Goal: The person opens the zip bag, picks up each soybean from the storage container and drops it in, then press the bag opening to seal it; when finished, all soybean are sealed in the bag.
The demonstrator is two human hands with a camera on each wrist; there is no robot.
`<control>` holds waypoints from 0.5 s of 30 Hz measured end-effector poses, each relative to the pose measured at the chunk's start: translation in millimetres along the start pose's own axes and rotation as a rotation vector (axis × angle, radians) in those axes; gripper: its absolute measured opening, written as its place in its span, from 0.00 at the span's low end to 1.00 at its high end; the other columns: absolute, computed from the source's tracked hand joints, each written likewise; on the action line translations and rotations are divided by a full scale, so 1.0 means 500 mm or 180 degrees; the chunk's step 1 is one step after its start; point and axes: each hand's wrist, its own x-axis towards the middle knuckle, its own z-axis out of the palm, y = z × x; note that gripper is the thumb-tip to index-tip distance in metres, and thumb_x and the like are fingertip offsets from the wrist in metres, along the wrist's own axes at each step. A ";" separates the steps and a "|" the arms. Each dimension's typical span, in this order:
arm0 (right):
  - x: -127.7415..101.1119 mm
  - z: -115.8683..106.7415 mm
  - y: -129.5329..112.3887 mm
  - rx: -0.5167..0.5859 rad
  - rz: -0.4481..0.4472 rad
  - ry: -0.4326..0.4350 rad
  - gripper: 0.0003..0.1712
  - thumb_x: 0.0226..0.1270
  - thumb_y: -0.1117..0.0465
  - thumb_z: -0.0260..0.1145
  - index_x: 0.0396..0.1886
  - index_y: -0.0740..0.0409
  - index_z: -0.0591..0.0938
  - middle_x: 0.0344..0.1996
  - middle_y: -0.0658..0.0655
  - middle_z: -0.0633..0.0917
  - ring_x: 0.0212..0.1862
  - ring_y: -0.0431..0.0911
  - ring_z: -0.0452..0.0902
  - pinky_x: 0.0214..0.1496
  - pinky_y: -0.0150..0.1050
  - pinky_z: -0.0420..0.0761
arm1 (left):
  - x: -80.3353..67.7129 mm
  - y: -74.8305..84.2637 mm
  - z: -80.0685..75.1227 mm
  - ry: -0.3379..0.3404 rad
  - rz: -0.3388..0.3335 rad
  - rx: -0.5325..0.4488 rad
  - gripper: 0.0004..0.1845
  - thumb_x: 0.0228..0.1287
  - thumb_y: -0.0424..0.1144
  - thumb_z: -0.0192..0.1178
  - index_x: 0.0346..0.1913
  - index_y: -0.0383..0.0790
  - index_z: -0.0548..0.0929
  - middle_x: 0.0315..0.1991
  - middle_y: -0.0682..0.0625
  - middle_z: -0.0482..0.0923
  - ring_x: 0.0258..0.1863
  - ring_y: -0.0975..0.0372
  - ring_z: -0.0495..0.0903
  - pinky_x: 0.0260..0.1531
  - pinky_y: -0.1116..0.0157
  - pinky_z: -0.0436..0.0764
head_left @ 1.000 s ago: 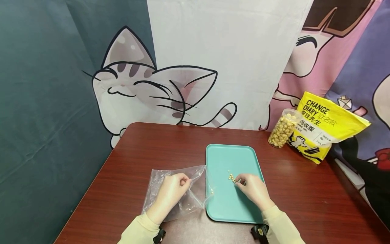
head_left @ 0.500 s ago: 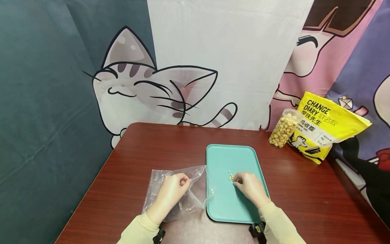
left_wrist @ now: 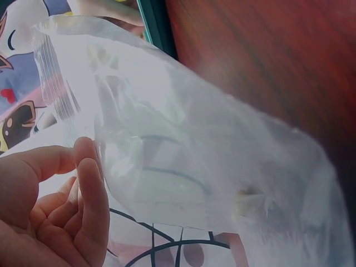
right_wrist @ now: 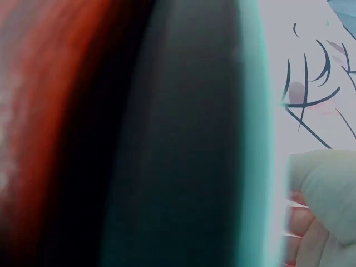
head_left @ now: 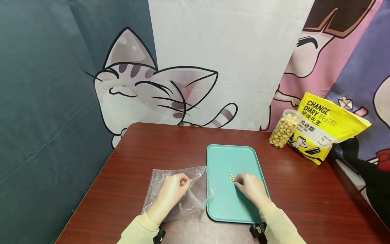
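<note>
small yellow pellets (head_left: 231, 177) lie on the teal plastic tray (head_left: 240, 159), where the right hand (head_left: 250, 188) pinches at them; the left hand (head_left: 170, 193) grips a clear plastic bag (head_left: 195, 196) on the table (head_left: 137, 159).

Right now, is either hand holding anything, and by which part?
The left hand pinches the clear plastic bag by its upper edge. The right hand has fingers at the small pellets; any hold there is unclear.

We've got the tray (head_left: 236, 159) mid-table near the front edge, plastic bag (head_left: 195, 196) touching its left side, jar (head_left: 283, 128) and pouch (head_left: 327, 125) by the back right corner.
</note>
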 end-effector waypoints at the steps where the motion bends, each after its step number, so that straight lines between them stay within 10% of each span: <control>1: -0.002 -0.001 0.000 -0.0005 0.0004 0.0005 0.06 0.52 0.63 0.73 0.24 0.49 0.83 0.21 0.44 0.81 0.24 0.37 0.73 0.28 0.38 0.73 | 0.000 0.000 0.000 0.0002 0.0004 0.0004 0.05 0.55 0.39 0.65 0.24 0.46 0.82 0.13 0.64 0.69 0.14 0.74 0.63 0.19 0.73 0.67; 15: -0.024 -0.018 -0.027 0.0235 -0.0050 0.0140 0.06 0.53 0.62 0.72 0.25 0.47 0.83 0.19 0.41 0.79 0.23 0.35 0.72 0.27 0.35 0.72 | -0.001 0.004 0.001 0.0009 -0.0001 -0.0022 0.05 0.55 0.38 0.65 0.23 0.46 0.82 0.14 0.63 0.69 0.15 0.73 0.64 0.19 0.73 0.68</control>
